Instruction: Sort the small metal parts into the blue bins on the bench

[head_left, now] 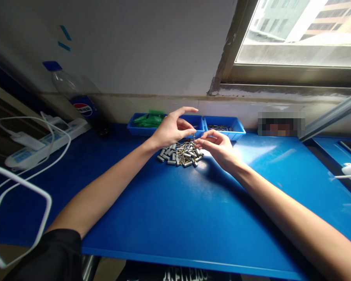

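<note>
Above a pile of small grey metal blocks with thin brass-coloured shanks (179, 155), my two hands come together. Between their fingertips stands a thin brass-coloured pin (194, 137), roughly upright. My left hand (173, 127) pinches its upper end with the thumb and a bent finger, while the index finger stretches out above. At the lower part, my right hand (218, 146) has thumb and fingers closed on it. The pin's ends are partly hidden by the fingertips.
Behind the pile, a blue tray (137, 131) holds green plastic, and another blue tray (236, 136) holds thin metal pins. A Pepsi bottle (83, 105), a power strip (48, 142) and white cables (48, 199) are at left. The blue table (169, 218) meets the wall under a window.
</note>
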The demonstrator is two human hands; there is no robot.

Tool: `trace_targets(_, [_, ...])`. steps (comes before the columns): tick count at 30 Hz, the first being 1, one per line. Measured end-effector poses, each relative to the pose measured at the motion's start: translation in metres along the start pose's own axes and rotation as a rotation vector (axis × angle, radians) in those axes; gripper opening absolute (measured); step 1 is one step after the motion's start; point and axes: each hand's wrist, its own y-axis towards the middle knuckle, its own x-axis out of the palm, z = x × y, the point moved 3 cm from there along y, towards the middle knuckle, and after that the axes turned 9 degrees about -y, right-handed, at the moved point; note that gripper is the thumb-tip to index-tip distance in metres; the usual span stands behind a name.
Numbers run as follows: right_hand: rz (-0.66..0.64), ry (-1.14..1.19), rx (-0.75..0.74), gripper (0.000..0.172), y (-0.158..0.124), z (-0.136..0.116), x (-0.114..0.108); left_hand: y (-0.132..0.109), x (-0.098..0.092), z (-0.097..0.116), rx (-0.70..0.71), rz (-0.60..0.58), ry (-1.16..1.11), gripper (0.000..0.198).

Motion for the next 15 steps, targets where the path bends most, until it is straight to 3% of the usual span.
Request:
trace_targets(8, [-0.004,0.016,0.033,0.031,-0.0004,-0.0027,0.0010,0.0004,0.0011,-0.0056,-0.095,-0.012,-0.140,0.061])
trace_targets(15, [0.024,-0.022,0.030,0.026,0.0010,-0.0079,0.0008,0.0003,-0.0042,0.0019,-0.093,-0.262,-0.010,0.047])
